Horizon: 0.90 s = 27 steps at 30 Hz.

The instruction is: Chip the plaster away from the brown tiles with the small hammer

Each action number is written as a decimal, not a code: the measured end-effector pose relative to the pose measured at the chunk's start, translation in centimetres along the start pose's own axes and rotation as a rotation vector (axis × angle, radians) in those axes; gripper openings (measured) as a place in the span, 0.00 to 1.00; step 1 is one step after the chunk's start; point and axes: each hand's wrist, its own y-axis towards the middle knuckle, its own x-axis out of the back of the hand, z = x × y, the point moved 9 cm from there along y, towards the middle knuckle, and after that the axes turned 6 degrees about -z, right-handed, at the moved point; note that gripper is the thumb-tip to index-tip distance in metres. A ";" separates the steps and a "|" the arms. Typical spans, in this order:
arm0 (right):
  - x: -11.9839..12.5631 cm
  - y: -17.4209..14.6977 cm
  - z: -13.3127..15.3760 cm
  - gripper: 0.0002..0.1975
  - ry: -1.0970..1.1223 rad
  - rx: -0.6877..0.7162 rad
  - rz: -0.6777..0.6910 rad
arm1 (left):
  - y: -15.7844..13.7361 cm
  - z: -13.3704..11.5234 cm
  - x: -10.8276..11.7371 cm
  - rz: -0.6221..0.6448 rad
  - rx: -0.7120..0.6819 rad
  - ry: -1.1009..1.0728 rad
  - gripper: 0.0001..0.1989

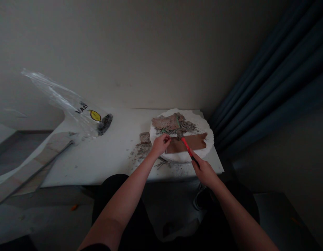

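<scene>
My right hand (202, 169) is wrapped round the black grip of a hammer (187, 144) with a red and black handle. The hammer's dark head sits over the upper edge of a flat brown strip (189, 143). That strip lies on a round white board or mat (209, 129) with a ragged edge. At the strip's left end my left hand (160, 143) is closed, thumb and fingers pinched together; what is between them is too small to make out. Behind both hands lie cracked brownish pieces (165, 122) and grey crumbs (189, 127).
More rubble (143, 150) is scattered over the white table (104, 157), left of the round board. A clear plastic bag (72, 104) with dark bits at its bottom stands at the table's left. Long flat boards (30, 170) lean there. A dark curtain (266, 83) hangs at the right.
</scene>
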 end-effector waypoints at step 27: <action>0.1 0.1 0.2 0.30 0.009 0.006 0.013 | -0.5 -1.0 -0.4 0.026 -0.110 0.158 0.07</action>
